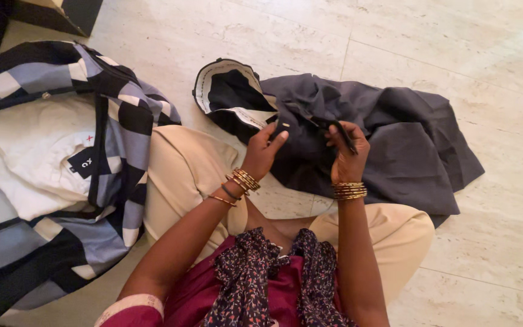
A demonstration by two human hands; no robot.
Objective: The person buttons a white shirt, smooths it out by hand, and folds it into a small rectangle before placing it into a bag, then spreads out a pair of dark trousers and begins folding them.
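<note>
The dark grey trousers (394, 145) lie crumpled and unfolded on the marble floor (485, 54) while your left hand (263, 151) and right hand (347, 151) pinch the waistband, fingers closed.

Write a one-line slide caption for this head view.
Seated on a marble floor, left hand and right hand pinch dark grey trousers; checked jacket lies alongside.
</note>
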